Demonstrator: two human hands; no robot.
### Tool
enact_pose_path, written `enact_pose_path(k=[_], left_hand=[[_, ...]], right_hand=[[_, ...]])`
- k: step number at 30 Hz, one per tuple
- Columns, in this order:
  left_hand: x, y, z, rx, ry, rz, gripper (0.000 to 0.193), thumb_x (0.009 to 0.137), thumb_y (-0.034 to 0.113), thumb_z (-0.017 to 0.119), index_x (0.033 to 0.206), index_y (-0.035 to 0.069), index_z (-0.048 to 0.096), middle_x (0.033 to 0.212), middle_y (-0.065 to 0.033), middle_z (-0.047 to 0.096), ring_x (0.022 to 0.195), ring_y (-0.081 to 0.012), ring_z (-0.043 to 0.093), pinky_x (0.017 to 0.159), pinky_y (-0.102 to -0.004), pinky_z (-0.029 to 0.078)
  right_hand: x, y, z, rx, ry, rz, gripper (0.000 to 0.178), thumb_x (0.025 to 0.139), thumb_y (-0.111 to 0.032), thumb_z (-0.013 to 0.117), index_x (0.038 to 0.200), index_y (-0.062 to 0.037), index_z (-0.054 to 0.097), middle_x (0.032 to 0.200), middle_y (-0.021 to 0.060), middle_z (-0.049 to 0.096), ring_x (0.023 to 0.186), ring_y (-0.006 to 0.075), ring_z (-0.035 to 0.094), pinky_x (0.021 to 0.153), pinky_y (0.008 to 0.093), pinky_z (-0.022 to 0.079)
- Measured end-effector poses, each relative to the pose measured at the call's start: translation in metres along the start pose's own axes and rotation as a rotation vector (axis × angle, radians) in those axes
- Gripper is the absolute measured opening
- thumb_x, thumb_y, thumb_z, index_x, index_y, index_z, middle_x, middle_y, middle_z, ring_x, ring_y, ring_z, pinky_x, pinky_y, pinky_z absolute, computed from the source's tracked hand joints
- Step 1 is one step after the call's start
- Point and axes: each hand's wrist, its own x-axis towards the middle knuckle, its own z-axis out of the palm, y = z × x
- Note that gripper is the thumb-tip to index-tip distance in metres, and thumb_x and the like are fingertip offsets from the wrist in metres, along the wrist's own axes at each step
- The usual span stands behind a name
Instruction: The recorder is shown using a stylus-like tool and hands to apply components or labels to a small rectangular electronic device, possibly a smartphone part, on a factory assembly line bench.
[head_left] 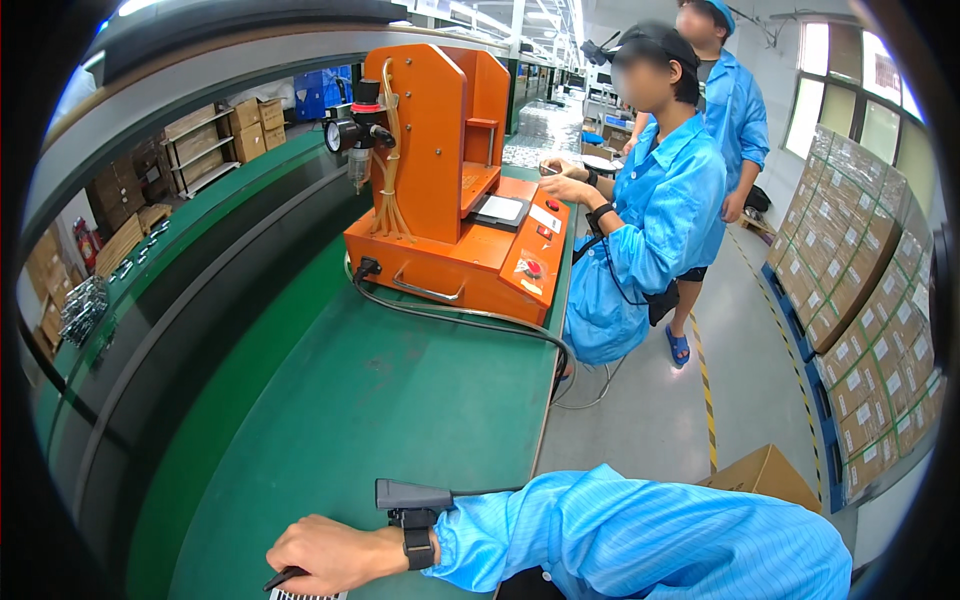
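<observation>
Matt green bench mat [400, 400], glossy orange, probably metal, press [450, 180], thin blue cloth sleeve [640, 540].

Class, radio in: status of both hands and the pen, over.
Right hand gripping dark pen on green bench. Left hand out of view. Orange machine well ahead, apart.

Orange press machine [455, 200], green table mat [400, 400], blue striped sleeve [640, 540].

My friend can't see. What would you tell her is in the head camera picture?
A hand in a blue sleeve rests on a green workbench, pinching a thin dark tool. Farther along stands an orange machine, where two co-workers in blue coats work, and stacked cardboard boxes line the right.
</observation>
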Motion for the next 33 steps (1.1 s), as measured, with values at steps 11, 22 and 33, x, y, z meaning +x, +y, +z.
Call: enact_pose_path(k=[11,22,33], left_hand=[[-0.002,-0.009,0.013,-0.052,0.183,-0.02,0.01,0.083,-0.001,0.061,0.09,-0.005,0.066,0.086,-0.0164,0.065,0.076,-0.0254,0.062,0.071,-0.0323,0.049],[-0.001,-0.018,0.013,-0.027,0.207,0.004,0.01,0.084,0.004,0.066,0.087,-0.006,0.066,0.079,-0.015,0.066,0.07,-0.0221,0.062,0.064,-0.0304,0.049],[-0.009,-0.037,0.022,-0.076,0.254,-0.226,0.016,0.088,0.01,0.064,0.091,-0.006,0.065,0.082,-0.009,0.065,0.073,-0.0148,0.06,0.065,-0.026,0.049]], right_hand=[[0.001,-0.018,-0.059,-0.078,0.284,-0.129,0.029,0.084,-0.015,0.068,0.067,-0.0014,0.048,0.057,0.0099,0.045,0.049,0.0249,0.044,0.046,0.0358,0.034],[-0.2,-0.036,-0.149,-0.492,0.506,0.469,0.027,0.086,-0.02,0.065,0.072,0.0016,0.058,0.056,0.0131,0.048,0.048,0.018,0.045,0.047,0.0333,0.037],[-0.221,-0.03,-0.107,-0.325,0.705,0.53,0.02,0.086,-0.018,0.066,0.091,0.0007,0.061,0.066,0.0094,0.062,0.057,0.0142,0.058,0.055,0.0295,0.045]])
